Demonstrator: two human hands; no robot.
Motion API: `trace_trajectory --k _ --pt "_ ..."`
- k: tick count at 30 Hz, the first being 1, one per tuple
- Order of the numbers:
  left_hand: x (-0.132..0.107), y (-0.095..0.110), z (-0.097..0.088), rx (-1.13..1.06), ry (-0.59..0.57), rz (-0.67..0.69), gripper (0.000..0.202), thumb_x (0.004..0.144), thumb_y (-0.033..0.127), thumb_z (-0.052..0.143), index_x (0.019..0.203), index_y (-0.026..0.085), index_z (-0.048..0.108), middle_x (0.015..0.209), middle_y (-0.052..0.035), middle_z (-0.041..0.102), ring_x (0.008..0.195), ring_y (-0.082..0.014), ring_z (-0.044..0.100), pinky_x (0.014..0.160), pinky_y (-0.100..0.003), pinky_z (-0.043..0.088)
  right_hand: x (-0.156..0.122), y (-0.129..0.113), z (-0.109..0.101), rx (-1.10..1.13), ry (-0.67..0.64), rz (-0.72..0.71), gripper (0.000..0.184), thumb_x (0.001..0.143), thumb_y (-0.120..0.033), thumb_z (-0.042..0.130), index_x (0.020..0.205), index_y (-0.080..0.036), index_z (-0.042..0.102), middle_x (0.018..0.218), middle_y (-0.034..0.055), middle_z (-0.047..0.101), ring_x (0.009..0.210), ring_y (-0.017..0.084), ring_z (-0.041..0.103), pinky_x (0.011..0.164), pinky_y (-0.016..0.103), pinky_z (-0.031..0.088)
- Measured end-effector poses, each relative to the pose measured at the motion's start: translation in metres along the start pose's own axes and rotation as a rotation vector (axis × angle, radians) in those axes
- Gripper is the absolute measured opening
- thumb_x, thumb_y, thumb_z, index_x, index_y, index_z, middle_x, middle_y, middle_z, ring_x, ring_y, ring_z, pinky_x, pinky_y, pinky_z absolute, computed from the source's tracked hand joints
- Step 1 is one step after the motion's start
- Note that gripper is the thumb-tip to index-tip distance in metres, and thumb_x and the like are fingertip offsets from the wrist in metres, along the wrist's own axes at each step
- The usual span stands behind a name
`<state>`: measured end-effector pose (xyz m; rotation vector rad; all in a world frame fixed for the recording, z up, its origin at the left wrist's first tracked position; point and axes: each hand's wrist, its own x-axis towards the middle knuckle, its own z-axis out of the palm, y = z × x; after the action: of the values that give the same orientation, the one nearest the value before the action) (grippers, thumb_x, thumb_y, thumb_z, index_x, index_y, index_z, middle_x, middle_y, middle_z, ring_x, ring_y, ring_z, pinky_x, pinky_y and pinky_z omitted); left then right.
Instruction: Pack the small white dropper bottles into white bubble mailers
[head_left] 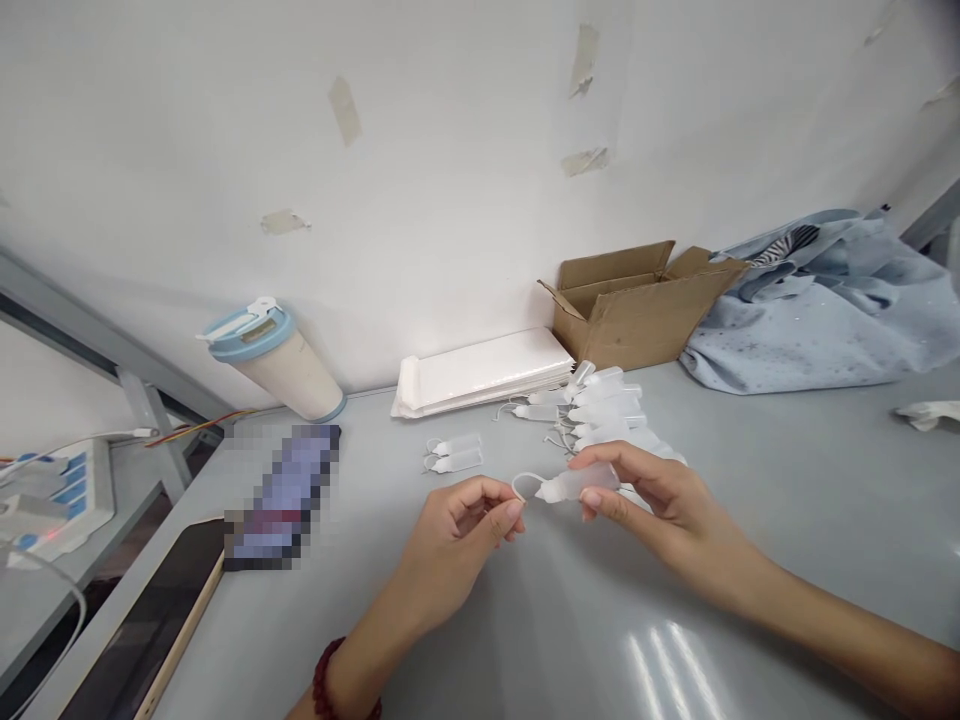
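Between thumb and fingers, my right hand (645,495) grips a small translucent squeeze bottle (566,485), held sideways with its nozzle pointing left. A thin white strap (526,480) curves from the bottle's neck to my left hand (476,515), which pinches its far end; the tip is hidden by the fingers. Just beyond my right hand lies a pile of similar bottles (607,405), partly covered by that hand. Two more bottles (456,455) rest side by side on the grey table (540,620), beyond my left hand.
Flat white packets (487,370) are stacked against the wall, next to an open cardboard box (637,310). Pale blue fabric (832,310) lies at the right. Leftward stand a tumbler (277,360), a phone (154,620), a blurred purple item (285,500) and a power strip (67,500).
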<state>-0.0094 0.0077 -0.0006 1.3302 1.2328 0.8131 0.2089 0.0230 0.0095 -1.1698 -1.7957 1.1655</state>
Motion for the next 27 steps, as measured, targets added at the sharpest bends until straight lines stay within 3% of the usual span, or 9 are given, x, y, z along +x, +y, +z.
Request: trace_trajectory --k 6,27 --pt "-0.001 0.0015 0.0002 -0.001 0.002 -0.004 0.019 0.084 0.036 0.059 0.078 0.019 0.065 0.069 0.0018 0.06 0.067 -0.0121 0.054 0.065 -0.022 0.044 -0.0009 -0.0004 -0.0014 -0.053 0.03 -0.022 0.025 0.087 -0.047 0.053 0.096 -0.025 0.063 0.07 -0.0009 0.065 0.072 0.018 0.062 0.068 0.031 0.047" --pt "-0.0004 -0.0002 0.0003 0.022 0.005 0.022 0.018 0.084 0.035 0.06 0.079 0.019 0.065 0.07 0.0009 0.063 0.069 -0.0134 0.057 0.065 -0.023 0.045 0.0016 -0.001 -0.0034 -0.025 -0.009 0.029 0.027 0.087 -0.049 0.052 0.096 -0.025 0.063 0.067 -0.0026 0.064 0.071 0.018 0.059 0.071 0.032 0.042"
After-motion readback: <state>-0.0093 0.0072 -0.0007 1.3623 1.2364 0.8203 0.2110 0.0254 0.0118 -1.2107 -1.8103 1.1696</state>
